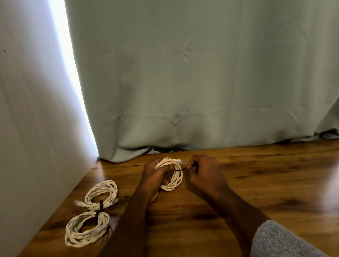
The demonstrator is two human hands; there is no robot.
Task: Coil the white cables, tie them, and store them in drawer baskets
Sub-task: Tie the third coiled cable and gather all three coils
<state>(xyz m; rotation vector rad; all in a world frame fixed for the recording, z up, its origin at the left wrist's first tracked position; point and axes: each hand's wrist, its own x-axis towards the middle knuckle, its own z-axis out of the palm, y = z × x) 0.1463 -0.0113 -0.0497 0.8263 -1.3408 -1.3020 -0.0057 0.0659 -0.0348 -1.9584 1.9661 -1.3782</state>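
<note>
My left hand (154, 176) grips a coiled white cable (176, 180) above the wooden table (278, 189), near its far edge; a clear plug sticks out at the coil's top. My right hand (205, 172) pinches the end of a thin black tie (180, 169) that runs from the coil to its fingers. Two more coiled white cables lie on the table to the left: the farther coil (101, 193) and the nearer coil (86, 229). A black tie (100, 207) shows where these two coils meet.
A pale green curtain (210, 70) hangs along the table's far edge. A white wall (17, 115) borders the table on the left, with a bright gap between it and the curtain. No drawer or basket is in view.
</note>
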